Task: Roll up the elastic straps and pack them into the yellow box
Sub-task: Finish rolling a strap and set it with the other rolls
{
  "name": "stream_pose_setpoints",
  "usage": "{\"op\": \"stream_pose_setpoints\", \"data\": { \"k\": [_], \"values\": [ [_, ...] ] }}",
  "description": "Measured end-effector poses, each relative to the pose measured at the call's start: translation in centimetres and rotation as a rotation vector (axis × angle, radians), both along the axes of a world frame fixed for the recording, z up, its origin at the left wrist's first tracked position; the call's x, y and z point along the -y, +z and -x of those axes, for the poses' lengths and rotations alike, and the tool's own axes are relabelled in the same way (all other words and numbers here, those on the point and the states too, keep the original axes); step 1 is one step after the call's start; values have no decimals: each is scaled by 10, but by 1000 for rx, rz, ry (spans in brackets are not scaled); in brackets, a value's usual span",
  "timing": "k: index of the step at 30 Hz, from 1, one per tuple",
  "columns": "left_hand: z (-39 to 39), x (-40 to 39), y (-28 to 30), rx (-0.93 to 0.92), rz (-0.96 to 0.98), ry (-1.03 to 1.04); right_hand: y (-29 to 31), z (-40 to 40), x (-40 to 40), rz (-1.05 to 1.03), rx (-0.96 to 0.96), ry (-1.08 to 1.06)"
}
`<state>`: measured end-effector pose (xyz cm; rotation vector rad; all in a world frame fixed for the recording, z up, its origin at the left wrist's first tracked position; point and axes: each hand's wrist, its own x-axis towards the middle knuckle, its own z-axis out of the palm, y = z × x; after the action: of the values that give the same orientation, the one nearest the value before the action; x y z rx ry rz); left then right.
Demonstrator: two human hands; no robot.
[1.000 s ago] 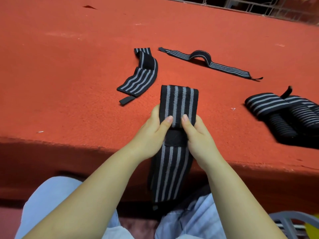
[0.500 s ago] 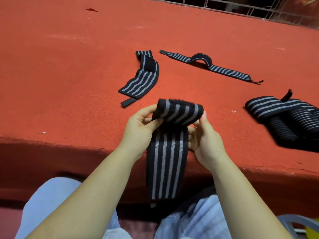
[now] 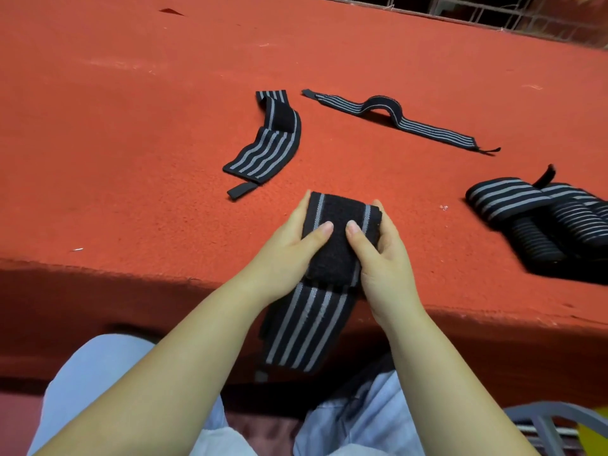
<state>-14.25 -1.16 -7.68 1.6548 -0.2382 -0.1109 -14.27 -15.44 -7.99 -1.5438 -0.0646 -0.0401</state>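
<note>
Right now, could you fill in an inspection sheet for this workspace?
Surface: red felt-like tabletop, near edge dropping toward the person's lap.
Job's things: strap being rolled, tail hanging over the edge; curved loose strap; long flat strap; pile of straps at right.
Clutter: small white specks.
Fingers: left hand and right hand both grip the roll.
Cables: nothing seen.
Surroundings: metal railing beyond the table.
</note>
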Motion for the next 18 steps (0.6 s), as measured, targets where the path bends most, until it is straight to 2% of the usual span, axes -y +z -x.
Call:
{"op": "stream_pose_setpoints", "data": {
  "k": [5, 8, 11, 13, 16, 18],
  "values": [
    [16, 10, 4, -13, 82, 55, 8, 14, -10, 47, -16, -36],
    [25, 9, 9, -16, 60, 76, 17, 22, -12, 93, 30, -31],
    [35, 7, 15, 28, 45, 133, 27, 32, -11, 151, 55, 28],
    [39, 5, 17, 53, 112, 181, 34, 38, -10, 154, 67, 24],
    [43, 1, 17, 37, 195, 164, 39, 45, -7, 133, 102, 9],
    [45, 0, 16, 26, 180, 120, 39, 49, -7, 129, 105, 38]
  ]
}}
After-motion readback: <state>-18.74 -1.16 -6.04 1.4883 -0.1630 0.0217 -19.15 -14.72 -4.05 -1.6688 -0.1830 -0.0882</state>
